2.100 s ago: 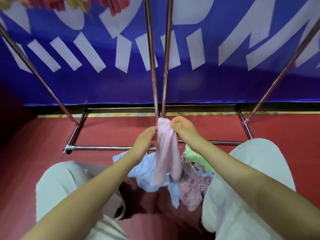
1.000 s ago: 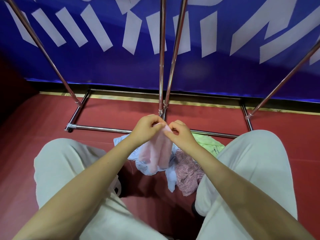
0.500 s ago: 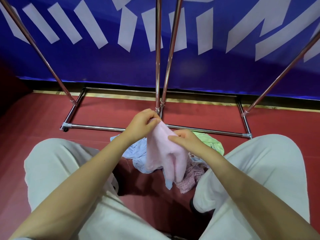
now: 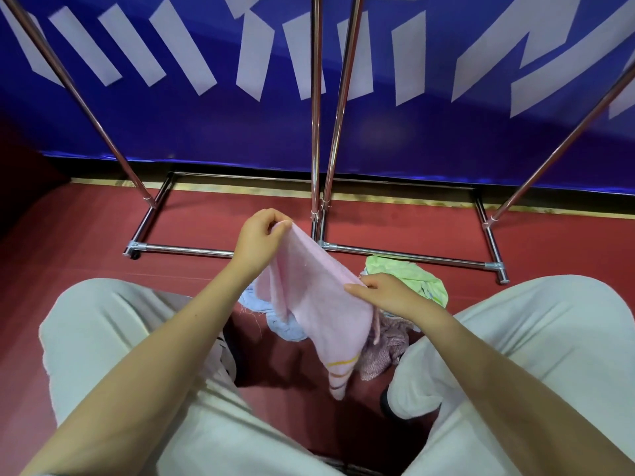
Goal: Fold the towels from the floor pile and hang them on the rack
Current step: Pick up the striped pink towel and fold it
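A pale pink towel (image 4: 316, 304) with orange and brown stripes at its low end hangs in the air between my knees. My left hand (image 4: 257, 240) pinches its upper corner. My right hand (image 4: 385, 293) pinches its edge lower and to the right, so the cloth slopes down between them. Under it on the red floor lies the pile: a light blue towel (image 4: 281, 324), a green towel (image 4: 409, 276) and a mauve knitted towel (image 4: 385, 348). The chrome rack (image 4: 316, 132) stands just beyond the pile; only its poles and base show.
My knees in pale trousers flank the pile left (image 4: 120, 338) and right (image 4: 515, 338). The rack's base bars (image 4: 405, 257) lie on the floor ahead, with slanted poles at left and right. A blue banner (image 4: 412, 139) with white shapes closes the back.
My hands have moved apart: the left stayed high on the corner, the right slid down the edge toward my right knee. The bunched pink towel has spread out, showing its striped end.
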`<action>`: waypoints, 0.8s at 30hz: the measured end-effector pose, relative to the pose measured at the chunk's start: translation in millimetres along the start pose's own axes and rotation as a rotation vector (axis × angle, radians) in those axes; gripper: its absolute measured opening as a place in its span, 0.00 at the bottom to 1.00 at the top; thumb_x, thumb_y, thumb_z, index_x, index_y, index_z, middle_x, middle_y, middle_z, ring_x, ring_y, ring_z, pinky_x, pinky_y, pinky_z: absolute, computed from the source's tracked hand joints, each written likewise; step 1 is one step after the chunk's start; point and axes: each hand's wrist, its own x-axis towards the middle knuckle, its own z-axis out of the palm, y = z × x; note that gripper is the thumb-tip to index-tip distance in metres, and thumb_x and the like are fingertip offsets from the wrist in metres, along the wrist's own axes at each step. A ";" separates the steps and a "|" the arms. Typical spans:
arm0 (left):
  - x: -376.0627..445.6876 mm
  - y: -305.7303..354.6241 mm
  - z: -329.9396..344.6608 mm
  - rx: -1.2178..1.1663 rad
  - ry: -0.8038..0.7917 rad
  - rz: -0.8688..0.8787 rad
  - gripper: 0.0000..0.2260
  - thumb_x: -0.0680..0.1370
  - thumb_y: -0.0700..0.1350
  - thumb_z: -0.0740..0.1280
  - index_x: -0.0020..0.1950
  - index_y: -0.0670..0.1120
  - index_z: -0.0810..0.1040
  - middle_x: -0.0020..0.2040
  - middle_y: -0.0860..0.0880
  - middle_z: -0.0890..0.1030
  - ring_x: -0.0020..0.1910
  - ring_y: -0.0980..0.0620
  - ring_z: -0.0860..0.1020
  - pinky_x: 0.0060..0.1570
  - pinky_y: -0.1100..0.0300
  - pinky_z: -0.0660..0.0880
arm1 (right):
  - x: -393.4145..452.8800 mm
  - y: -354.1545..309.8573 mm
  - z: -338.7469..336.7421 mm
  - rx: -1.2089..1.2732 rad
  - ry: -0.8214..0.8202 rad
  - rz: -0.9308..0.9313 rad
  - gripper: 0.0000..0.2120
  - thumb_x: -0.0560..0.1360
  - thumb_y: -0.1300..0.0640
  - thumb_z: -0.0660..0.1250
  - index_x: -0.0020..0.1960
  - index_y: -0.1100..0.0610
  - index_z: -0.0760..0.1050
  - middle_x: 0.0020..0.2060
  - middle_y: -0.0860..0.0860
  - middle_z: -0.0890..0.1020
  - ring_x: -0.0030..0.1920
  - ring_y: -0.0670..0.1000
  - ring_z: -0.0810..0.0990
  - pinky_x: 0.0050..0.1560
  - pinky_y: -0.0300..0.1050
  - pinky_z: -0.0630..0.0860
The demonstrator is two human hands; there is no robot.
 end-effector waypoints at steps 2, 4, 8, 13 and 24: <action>1.9 0.3 -2.0 -0.044 0.048 -0.050 0.05 0.78 0.39 0.64 0.43 0.44 0.78 0.41 0.55 0.78 0.41 0.57 0.74 0.40 0.70 0.70 | 0.3 3.5 -4.1 -0.146 0.025 0.022 0.24 0.78 0.43 0.62 0.30 0.53 0.56 0.26 0.49 0.61 0.30 0.50 0.61 0.34 0.48 0.55; 5.9 -1.3 -6.1 -0.094 0.118 -0.117 0.06 0.79 0.39 0.63 0.43 0.44 0.77 0.38 0.57 0.76 0.38 0.59 0.73 0.39 0.67 0.69 | -0.8 4.7 -7.5 -0.229 0.071 0.023 0.23 0.79 0.46 0.60 0.30 0.53 0.57 0.26 0.49 0.63 0.31 0.52 0.64 0.32 0.49 0.55; 11.9 -5.0 -13.7 -0.224 0.231 -0.260 0.10 0.79 0.41 0.62 0.38 0.48 0.72 0.37 0.55 0.74 0.36 0.59 0.70 0.37 0.69 0.68 | -0.9 6.4 -12.4 -0.115 0.181 0.013 0.23 0.79 0.49 0.62 0.29 0.53 0.59 0.25 0.48 0.64 0.29 0.48 0.63 0.32 0.46 0.57; 12.1 -4.4 -12.9 -0.316 0.240 -0.343 0.07 0.79 0.41 0.61 0.42 0.46 0.73 0.39 0.55 0.74 0.37 0.60 0.70 0.37 0.66 0.67 | 1.7 9.5 -15.6 -0.022 0.261 0.050 0.21 0.79 0.54 0.64 0.31 0.52 0.59 0.27 0.48 0.64 0.31 0.48 0.63 0.32 0.42 0.57; 20.0 -16.5 -29.7 -0.451 0.358 -0.450 0.09 0.77 0.39 0.61 0.38 0.49 0.72 0.37 0.53 0.73 0.37 0.56 0.70 0.37 0.63 0.69 | -0.2 17.3 -18.1 0.588 0.395 0.255 0.09 0.79 0.60 0.61 0.50 0.63 0.79 0.47 0.58 0.81 0.46 0.52 0.76 0.45 0.40 0.72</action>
